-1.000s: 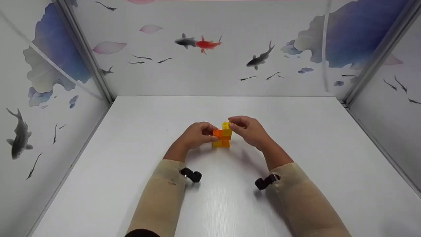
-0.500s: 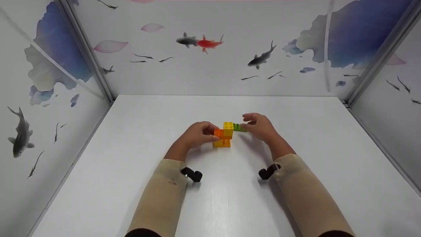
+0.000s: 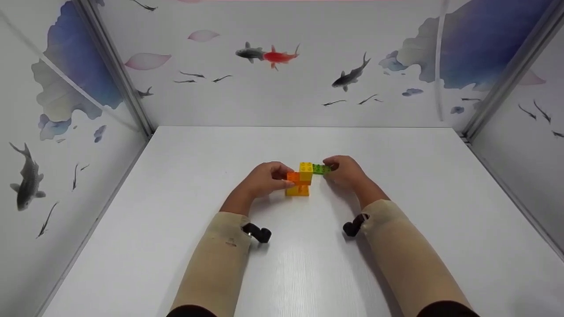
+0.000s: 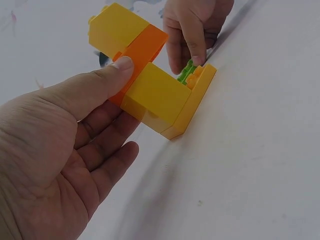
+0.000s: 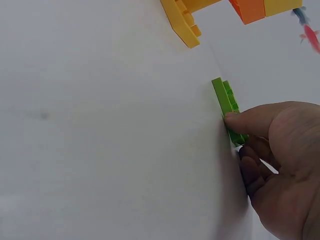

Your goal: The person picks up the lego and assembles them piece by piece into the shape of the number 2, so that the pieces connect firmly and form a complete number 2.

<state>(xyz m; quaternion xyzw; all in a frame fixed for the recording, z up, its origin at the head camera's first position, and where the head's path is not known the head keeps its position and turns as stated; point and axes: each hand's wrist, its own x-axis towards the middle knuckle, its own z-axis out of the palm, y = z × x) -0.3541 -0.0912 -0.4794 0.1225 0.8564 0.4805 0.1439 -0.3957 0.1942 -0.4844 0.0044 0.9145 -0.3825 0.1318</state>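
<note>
Steadies, with the left hand (image 3: 265,179), an upright stack of yellow and orange plastic toy bricks (image 3: 302,182) on the white table (image 3: 282,268). Keeps that grip clamped on the left side of the stack, with the thumb (image 4: 92,85) laid across the orange studded plastic brick (image 4: 145,47) at mid-height and with fingers (image 4: 102,120) reaching behind. Shows, going up the stack, a thin yellow plastic base plate (image 4: 191,105) with bare studs towards the right, a plain yellow plastic lower block (image 4: 159,94) over the left part, then the orange brick, then a yellow studded plastic top block (image 3: 306,170) at upper right. Pinches, with the right hand (image 3: 346,172), the far end of a flat green studded plastic plate (image 3: 319,169), near the stack, to its right and a little behind. Cannot tell whether lifted or lying on the table. Could go wrong first at the top of the stack: set over an overhang, might work loose or tip rightward if bumped by the green plate or the right hand. Could also part at the orange brick if twisted or squeezed too hard. Might slip or swivel at the green plate if pinched too lightly, or slide the whole stack if pushed against a slack left grip.
</note>
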